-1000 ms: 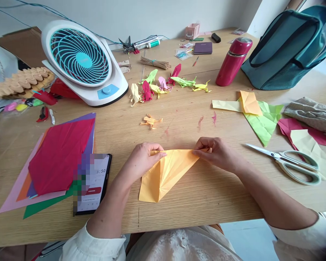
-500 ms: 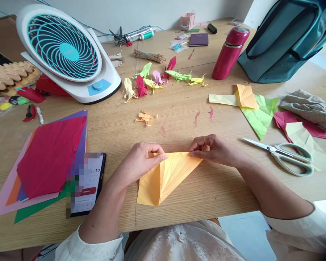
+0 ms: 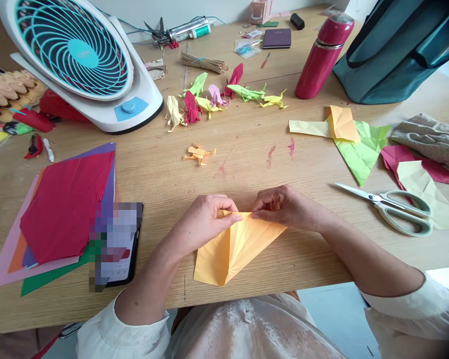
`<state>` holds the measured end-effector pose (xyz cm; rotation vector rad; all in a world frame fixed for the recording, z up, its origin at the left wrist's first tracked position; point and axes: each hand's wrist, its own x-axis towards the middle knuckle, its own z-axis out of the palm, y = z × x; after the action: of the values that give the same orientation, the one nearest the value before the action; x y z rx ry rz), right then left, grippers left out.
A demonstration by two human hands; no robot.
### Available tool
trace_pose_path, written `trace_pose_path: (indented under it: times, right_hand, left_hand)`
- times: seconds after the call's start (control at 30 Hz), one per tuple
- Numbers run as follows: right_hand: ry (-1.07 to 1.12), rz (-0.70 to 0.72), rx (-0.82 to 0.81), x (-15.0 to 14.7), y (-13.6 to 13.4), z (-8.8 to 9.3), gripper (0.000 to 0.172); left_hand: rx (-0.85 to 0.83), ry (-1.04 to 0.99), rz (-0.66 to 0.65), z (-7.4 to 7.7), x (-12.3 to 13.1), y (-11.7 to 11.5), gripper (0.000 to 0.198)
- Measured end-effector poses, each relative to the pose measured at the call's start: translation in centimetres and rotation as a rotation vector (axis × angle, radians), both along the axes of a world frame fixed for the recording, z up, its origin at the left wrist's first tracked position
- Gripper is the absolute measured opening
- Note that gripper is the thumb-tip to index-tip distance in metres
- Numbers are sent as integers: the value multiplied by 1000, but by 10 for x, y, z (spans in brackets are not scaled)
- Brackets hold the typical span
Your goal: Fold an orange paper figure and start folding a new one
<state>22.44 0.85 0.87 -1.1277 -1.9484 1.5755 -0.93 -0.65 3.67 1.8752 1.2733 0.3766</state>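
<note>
A creased yellow-orange sheet of origami paper (image 3: 237, 247) lies in front of me near the table's front edge, partly folded. My left hand (image 3: 219, 217) pinches its top edge between thumb and fingers. Close beside it, my right hand (image 3: 275, 209) pinches the same edge a little to the right. The paper's lower part fans down to a corner, with several creases running to that point. Beyond my hands sits a small orange folded-paper figure (image 3: 199, 153). The fingertips behind the edge are partly hidden.
Scissors (image 3: 385, 207) and paper scraps (image 3: 359, 149) lie to the right. On the left are stacked coloured sheets (image 3: 65, 209), a phone (image 3: 123, 249) and a fan (image 3: 82, 60). Several folded-paper figures (image 3: 217, 97), a red flask (image 3: 324, 57) and a teal bag (image 3: 389, 55) stand farther back.
My right hand has slid left along the paper's top edge, nearer my left hand. The left hand and paper sit slightly farther right in view, and the view has shifted a little.
</note>
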Motion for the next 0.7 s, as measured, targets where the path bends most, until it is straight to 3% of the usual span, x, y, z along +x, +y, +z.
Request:
trace_pose_path:
  times: [0.3, 0.57, 0.7]
  right_hand:
    - [-40, 7, 58, 0, -1, 1, 18]
    - [-118, 35, 170, -9, -4, 5, 18]
    - [-109, 58, 191, -11, -6, 6, 15]
  left_hand:
    - [20, 21, -30, -1, -4, 2, 21]
    - [317, 288, -166, 4, 11, -5, 12]
    - [320, 297, -204, 3, 13, -6, 17]
